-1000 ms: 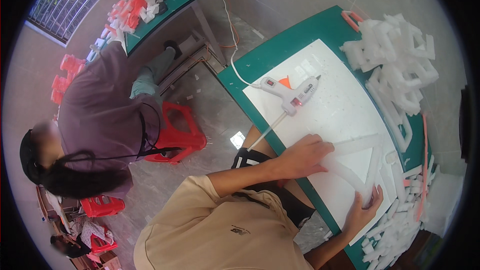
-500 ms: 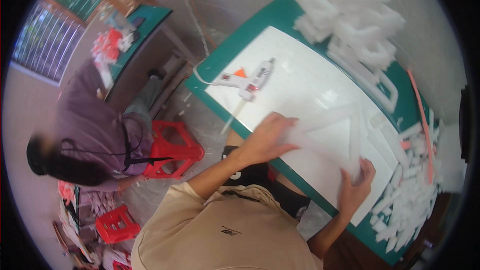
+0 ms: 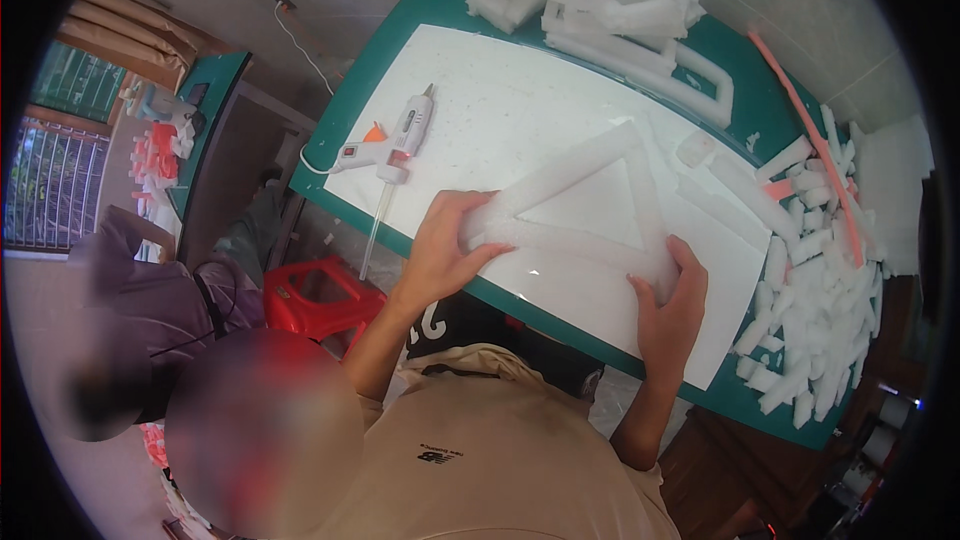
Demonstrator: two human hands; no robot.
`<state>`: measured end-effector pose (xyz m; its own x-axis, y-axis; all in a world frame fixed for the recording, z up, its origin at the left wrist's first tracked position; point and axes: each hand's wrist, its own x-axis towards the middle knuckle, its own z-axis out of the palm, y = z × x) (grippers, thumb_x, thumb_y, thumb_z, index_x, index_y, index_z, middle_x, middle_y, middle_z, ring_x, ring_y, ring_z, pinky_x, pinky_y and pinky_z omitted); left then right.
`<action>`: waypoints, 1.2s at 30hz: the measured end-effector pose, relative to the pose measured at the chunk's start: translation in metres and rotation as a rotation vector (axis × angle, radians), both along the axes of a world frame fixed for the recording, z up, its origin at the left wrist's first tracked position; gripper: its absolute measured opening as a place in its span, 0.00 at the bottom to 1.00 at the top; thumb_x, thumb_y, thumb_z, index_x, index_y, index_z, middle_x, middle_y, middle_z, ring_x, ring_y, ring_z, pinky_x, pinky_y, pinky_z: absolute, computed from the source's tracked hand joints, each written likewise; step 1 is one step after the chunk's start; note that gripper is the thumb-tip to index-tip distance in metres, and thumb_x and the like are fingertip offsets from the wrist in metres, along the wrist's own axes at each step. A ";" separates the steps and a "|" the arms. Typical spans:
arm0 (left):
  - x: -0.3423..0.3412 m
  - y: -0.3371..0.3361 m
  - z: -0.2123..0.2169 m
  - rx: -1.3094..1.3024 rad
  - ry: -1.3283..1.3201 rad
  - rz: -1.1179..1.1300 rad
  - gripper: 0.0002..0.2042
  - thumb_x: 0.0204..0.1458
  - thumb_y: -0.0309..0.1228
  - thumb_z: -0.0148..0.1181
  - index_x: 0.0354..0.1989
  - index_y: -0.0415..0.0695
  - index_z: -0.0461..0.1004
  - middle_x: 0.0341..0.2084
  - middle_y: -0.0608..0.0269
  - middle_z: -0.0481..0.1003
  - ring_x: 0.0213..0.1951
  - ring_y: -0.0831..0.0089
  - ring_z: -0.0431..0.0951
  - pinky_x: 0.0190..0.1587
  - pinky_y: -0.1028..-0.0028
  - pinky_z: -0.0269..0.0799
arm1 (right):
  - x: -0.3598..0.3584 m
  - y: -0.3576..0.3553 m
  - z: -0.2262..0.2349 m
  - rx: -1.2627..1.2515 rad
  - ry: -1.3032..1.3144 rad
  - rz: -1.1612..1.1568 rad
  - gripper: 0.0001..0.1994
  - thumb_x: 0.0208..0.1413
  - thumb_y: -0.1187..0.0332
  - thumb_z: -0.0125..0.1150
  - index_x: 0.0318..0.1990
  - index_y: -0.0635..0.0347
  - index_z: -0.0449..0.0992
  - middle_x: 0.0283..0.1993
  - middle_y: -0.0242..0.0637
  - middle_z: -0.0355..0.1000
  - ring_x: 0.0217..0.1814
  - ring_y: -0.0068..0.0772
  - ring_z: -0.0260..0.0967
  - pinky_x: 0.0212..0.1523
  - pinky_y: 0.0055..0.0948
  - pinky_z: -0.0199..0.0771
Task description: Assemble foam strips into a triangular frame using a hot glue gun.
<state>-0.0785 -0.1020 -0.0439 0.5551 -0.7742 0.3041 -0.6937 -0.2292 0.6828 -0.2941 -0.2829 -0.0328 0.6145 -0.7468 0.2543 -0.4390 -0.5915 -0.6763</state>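
Around the middle of the frame, the left hand (image 3: pixel 450 245) and right hand (image 3: pixel 675 300) grasped two corners of a white foam triangle (image 3: pixel 575 240) over a white board (image 3: pixel 500 90) on the green tabletop (image 3: pixel 430 10). A glue gun (image 3: pixel 408 132) lay toward the upper left.

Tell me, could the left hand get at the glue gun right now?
Probably yes: the glue gun lies close by, with nothing visible between, but the left hand would likely need to release the foam triangle first.
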 end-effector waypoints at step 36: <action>-0.003 -0.006 -0.019 -0.044 0.191 0.045 0.28 0.45 0.24 0.67 0.55 0.35 0.62 0.49 0.51 0.67 0.53 0.61 0.67 0.60 0.65 0.57 | -0.008 -0.015 -0.011 0.034 -0.221 -0.013 0.26 0.40 0.72 0.71 0.50 0.60 0.69 0.46 0.43 0.69 0.49 0.50 0.64 0.52 0.40 0.65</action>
<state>-0.0813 -0.1076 -0.0628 0.6394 -0.7358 0.2231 -0.5403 -0.2236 0.8112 -0.3023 -0.2976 -0.0434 0.5370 -0.7648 0.3560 -0.2857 -0.5620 -0.7763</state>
